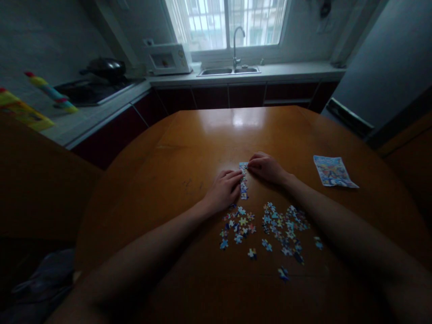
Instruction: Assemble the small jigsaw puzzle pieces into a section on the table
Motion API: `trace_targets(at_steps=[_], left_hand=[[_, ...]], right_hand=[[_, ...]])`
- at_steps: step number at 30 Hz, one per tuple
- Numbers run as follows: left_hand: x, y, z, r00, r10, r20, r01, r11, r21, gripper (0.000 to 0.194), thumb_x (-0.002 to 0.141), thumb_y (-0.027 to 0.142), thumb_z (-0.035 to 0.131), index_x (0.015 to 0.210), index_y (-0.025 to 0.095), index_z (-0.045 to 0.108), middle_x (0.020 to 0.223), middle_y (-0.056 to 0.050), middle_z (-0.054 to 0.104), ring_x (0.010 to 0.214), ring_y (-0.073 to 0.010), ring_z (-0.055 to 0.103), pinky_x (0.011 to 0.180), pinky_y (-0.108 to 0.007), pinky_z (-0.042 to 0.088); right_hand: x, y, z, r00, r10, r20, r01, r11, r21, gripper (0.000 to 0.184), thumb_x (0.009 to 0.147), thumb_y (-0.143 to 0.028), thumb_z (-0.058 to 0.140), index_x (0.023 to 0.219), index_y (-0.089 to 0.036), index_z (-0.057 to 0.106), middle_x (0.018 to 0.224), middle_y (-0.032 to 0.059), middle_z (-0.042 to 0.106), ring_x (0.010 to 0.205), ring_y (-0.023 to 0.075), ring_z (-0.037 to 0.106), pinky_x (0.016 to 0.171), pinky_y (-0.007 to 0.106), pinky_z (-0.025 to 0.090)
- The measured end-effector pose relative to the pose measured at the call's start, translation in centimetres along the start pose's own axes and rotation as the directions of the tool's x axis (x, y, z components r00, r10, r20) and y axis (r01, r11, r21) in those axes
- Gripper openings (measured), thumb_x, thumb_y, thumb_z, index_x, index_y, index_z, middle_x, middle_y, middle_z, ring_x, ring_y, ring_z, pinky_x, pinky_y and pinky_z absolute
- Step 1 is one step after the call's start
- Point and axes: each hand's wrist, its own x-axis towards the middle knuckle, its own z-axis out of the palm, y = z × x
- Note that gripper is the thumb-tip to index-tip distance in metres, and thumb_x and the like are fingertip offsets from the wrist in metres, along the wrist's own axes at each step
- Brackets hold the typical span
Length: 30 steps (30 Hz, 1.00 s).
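Observation:
A narrow strip of joined jigsaw puzzle lies on the wooden table, running away from me. My left hand rests beside it, fingers stretched out and their tips on the strip's left edge. At the strip's far right edge, my right hand has its fingers pinched together on a small puzzle piece, mostly covered by the fingertips. Nearer to me lie two loose groups of puzzle pieces, a left group and a right group. A few single pieces, such as one puzzle piece, lie closer still.
A creased picture sheet lies on the table to the right. Beyond the table are a counter with a sink, a microwave, and a stove with a dark pan. Bottles stand at left.

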Motion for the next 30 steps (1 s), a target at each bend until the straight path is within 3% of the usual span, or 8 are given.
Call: trace_targets(at_steps=[21,30], left_hand=[[-0.01,0.01,0.05,1.0,-0.004,-0.003,0.004,1.0,0.003,0.04,0.095,0.023,0.055,0.135,0.023,0.062,0.141,-0.003,0.062,0.126,-0.0262,0.051,0.112,-0.049,0.043],[0.06,0.14,-0.02,1.0,-0.012,0.006,0.012,1.0,0.001,0.039,0.096,0.023,0.054,0.134,0.022,0.062,0.141,-0.004,0.062,0.127,-0.0263,0.051,0.112,-0.049,0.042]], right_hand=[[0.09,-0.26,-0.16,0.997,-0.037,0.064,0.044,0.993,-0.113,0.021,0.095,-0.021,0.058,0.085,-0.021,0.077,0.09,0.007,0.069,0.086,0.0192,0.06,0.077,0.031,0.046],[0.07,-0.67,-0.18,0.998,-0.009,0.066,0.018,0.992,-0.123,0.018,0.091,-0.018,0.059,0.085,-0.02,0.076,0.089,0.008,0.066,0.088,0.0215,0.059,0.078,0.033,0.047]])
